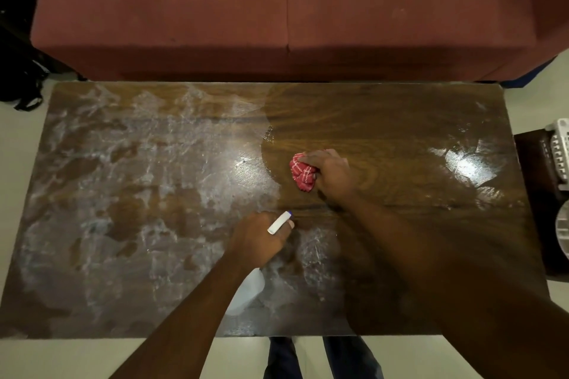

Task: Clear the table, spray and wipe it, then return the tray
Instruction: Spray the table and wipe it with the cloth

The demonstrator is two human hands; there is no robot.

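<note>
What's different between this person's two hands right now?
The left hand grips a white spray bottle; the right hand clutches a bunched red cloth. The left hand is nearer the person, by the white streaks; the right hand reaches farther out, on clean dark wood. Both are curled round something above the table.

streaky wooden table (123, 194), red cloth (301, 177)

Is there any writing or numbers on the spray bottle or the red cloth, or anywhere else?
None can be read.
The spray bottle in the left hand shows no label from here.
The red cloth in the right hand has only a white check pattern.
The white basket shows no text.
</note>
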